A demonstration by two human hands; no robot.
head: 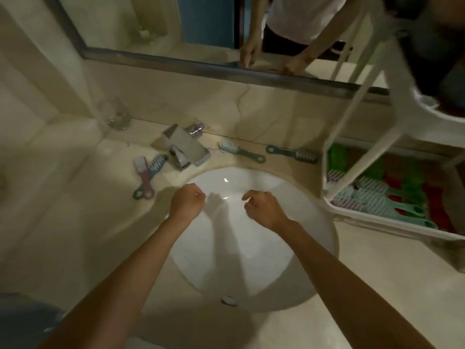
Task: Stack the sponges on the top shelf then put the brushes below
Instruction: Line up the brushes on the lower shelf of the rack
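Note:
My left hand [186, 200] and my right hand [264, 206] hover over the white sink basin [251, 260], both loosely curled and holding nothing. On the counter left of the tap lie a red brush [143, 176] and a blue brush [153, 170], crossing each other. Behind the basin lie a light green brush [240, 151] and a dark green brush [293, 153]. At the right stands a white plastic rack [357, 212]; its lower shelf holds several mint green brushes [385, 200] over green and red sponges [412, 185].
A square chrome tap [183, 149] stands at the basin's back edge. A clear glass [115, 115] sits at the back left corner. A mirror [201, 28] with a metal frame runs along the wall. The rack's slanted legs [352, 114] rise at the right.

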